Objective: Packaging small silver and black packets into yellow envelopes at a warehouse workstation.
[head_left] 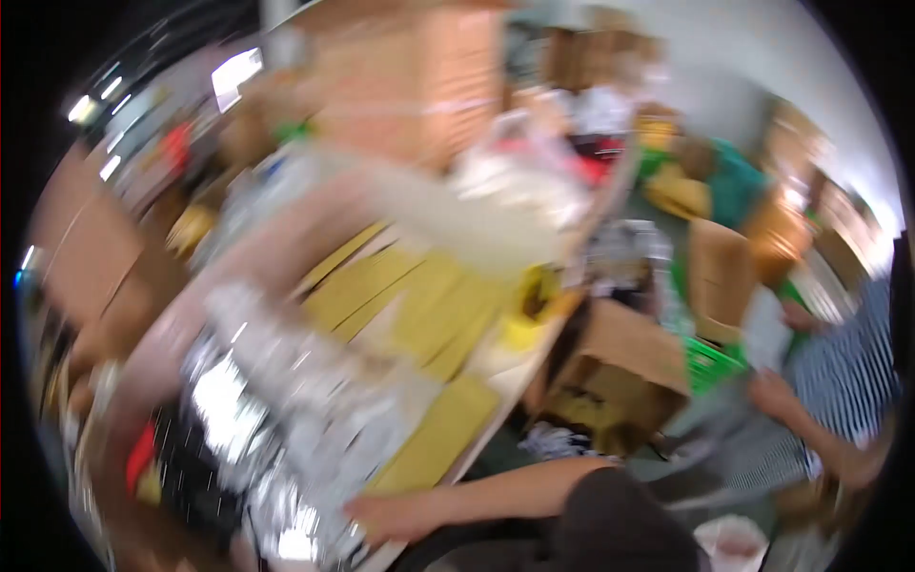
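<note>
Motion blur smears the whole view. My right hand (pixel 396 518) is at the near edge of the table, by the end of a flat yellow strip (pixel 443 429) and a pile of shiny clear plastic bags (pixel 324 429); its fingers are too blurred to read. A long skin-toned arc, seemingly my left arm, sweeps up from the lower left, with my left hand (pixel 334 205) smeared at the far side of several flat yellow pieces (pixel 438 305). Beside that hand lies a pale beige shape (pixel 467 224) whose kind I cannot tell. A yellow ring-like object (pixel 527 319) sits at the table's right edge.
A large cardboard box (pixel 381 91) stands behind the table. Right of the table are an open carton (pixel 624 367) and a green crate (pixel 710 364). A person in a striped top (pixel 843 367) at the right holds a pale sheet (pixel 765 329). A white bucket (pixel 732 543) stands lower right.
</note>
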Available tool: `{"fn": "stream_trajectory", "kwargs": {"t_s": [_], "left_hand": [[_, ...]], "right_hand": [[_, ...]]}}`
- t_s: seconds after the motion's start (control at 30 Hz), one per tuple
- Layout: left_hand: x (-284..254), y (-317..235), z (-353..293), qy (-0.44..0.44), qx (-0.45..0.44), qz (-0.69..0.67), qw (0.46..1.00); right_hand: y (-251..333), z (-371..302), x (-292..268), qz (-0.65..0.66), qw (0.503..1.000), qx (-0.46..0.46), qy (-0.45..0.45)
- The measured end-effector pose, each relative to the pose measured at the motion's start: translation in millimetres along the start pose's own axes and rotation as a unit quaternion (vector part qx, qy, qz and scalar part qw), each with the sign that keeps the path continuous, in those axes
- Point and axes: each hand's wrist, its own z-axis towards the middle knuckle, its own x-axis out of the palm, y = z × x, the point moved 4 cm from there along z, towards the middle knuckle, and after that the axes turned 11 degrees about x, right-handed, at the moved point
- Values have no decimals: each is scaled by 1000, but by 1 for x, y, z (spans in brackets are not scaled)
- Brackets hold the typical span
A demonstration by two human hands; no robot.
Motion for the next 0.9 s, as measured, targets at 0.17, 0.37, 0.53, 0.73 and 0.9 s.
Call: {"fn": "stream_trajectory", "kwargs": {"t_s": [0.17,0.37,0.53,0.73,0.9], "left_hand": [[80,45,-42,308,-160,290,892],[56,77,-25,382,-167,362,834],[155,81,-76,387,-68,465,794],[165,82,-90,291,-43,446,845],[212,89,-137,385,-202,112,893]], "right_hand": [[-6,-27,-9,-100,988,110,-36],[8,-6,-13,-202,978,1,-43],[17,2,-12,-153,987,33,-39],[22,1,-13,-204,975,43,-72],[16,5,-17,-156,983,29,-87]]}}
